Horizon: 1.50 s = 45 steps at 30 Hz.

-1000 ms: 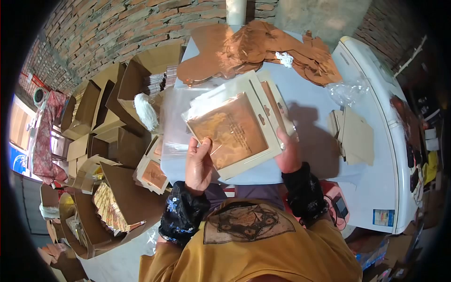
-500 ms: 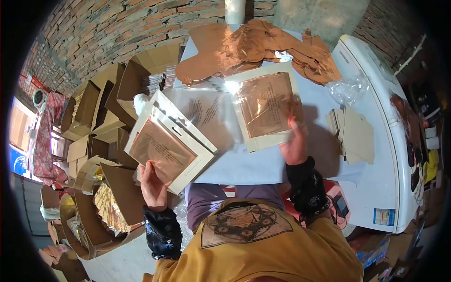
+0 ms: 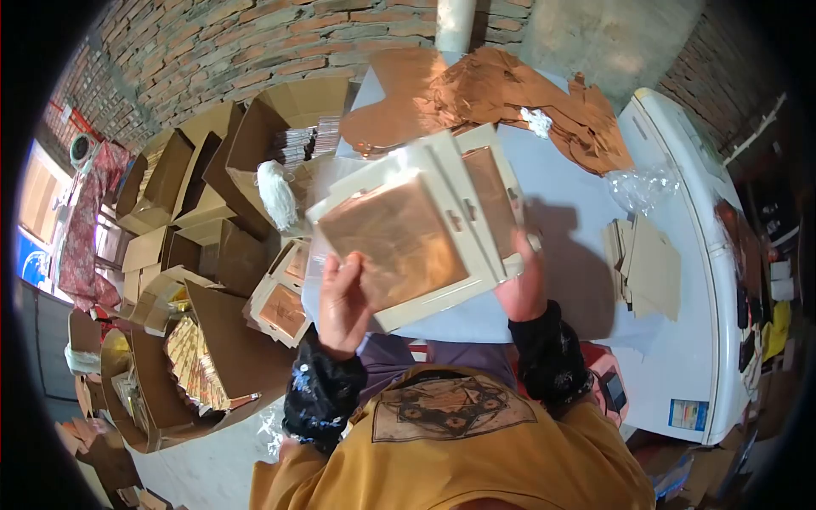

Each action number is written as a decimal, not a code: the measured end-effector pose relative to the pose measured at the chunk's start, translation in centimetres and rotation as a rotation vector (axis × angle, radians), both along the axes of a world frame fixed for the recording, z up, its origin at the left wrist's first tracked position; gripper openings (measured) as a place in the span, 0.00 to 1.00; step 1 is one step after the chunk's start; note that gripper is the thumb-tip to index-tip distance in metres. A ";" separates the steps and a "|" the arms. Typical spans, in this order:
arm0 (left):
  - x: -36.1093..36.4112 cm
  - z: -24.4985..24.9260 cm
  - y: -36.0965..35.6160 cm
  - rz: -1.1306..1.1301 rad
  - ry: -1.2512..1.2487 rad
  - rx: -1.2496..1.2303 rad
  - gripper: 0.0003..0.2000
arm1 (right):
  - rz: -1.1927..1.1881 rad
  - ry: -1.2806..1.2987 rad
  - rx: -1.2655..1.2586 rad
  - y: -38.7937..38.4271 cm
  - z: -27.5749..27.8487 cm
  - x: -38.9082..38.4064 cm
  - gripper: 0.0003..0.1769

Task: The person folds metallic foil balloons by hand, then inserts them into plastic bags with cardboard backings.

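Observation:
My left hand [image 3: 344, 306] is closed on the lower edge of a small fan of packets [image 3: 391, 242]. Each packet has a cream card with a hanging slot and a shiny copper-coloured sheet under clear plastic. Another such packet [image 3: 491, 183] stands behind them, partly covered, and my right hand [image 3: 522, 285] grips its lower right side. The packets overlap above the table's near edge, and how many there are is hard to make out. On the table behind lies a pile of crinkled copper-coloured sheets [image 3: 489, 93].
Cream cards [image 3: 650, 263] lie at the table's [image 3: 565, 191] right, near crumpled clear plastic [image 3: 642, 187]. A white appliance [image 3: 680, 365] borders that side. Open cardboard boxes [image 3: 251, 140] crowd the left, with white string [image 3: 276, 194] and more copper-coloured packets [image 3: 280, 310] close by.
My left hand has swung right and up with its packets, which now overlap the one in my right hand. More packets at the left, beside the table, have come into view.

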<state>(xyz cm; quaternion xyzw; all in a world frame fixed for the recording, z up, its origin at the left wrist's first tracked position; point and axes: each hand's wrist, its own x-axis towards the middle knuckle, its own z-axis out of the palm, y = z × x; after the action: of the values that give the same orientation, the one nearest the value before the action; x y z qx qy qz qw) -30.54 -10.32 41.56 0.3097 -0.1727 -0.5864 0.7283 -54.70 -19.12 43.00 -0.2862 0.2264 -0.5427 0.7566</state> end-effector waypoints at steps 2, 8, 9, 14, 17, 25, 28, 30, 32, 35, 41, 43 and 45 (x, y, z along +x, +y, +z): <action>-1.4 0.1 -1.1 0.028 0.041 0.009 0.14 | 0.077 -0.003 -0.063 0.1 -0.5 0.6 0.29; -1.8 -0.4 -1.4 0.113 -0.066 -0.024 0.18 | 0.045 0.215 -0.187 -0.2 -3.7 1.7 0.35; -1.7 -0.9 -1.3 0.142 -0.047 -0.035 0.18 | 0.019 0.290 -0.162 -0.7 -6.5 0.9 0.36; 0.2 1.2 1.5 0.193 0.054 -0.004 0.23 | 0.005 1.019 -1.109 -0.2 -8.5 -0.6 0.40; 2.2 0.4 3.4 0.216 0.008 0.079 0.22 | 0.216 0.819 -0.931 0.6 -6.9 3.3 0.40; 17.5 -2.9 12.1 0.906 -0.402 0.141 0.09 | 0.429 0.408 -0.322 1.2 -0.5 8.4 0.41; 22.9 -9.4 14.3 1.023 -0.423 0.317 0.19 | 0.352 0.440 -0.227 0.6 -2.3 5.4 0.36; 27.7 -20.5 15.8 1.106 -0.479 0.454 0.26 | 0.316 0.464 -0.160 0.9 -3.0 4.0 0.34; 31.7 -32.5 17.4 1.049 -0.696 0.722 0.28 | 0.271 0.501 -0.092 1.5 -3.4 3.2 0.32; 30.7 -37.4 15.0 1.033 -0.488 0.662 0.29 | 0.224 0.533 -0.049 2.2 -4.2 2.4 0.31; 29.1 -40.2 10.9 0.998 -0.653 0.787 0.32 | 0.157 0.560 -0.012 2.8 -4.6 2.2 0.30; 29.1 -40.0 10.1 0.993 -0.654 0.791 0.34 | 0.149 0.570 -0.020 2.7 -4.9 2.1 0.29; 29.7 -39.5 9.9 0.916 -0.823 0.994 0.35 | 0.138 0.588 -0.029 2.7 -5.1 2.0 0.28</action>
<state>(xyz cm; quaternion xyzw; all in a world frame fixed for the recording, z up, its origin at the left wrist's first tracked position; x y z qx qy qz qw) -0.88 -0.42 2.06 0.8312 -0.0013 -0.0749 0.5509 -52.69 -16.38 37.94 -0.4566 0.4078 -0.3871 0.6895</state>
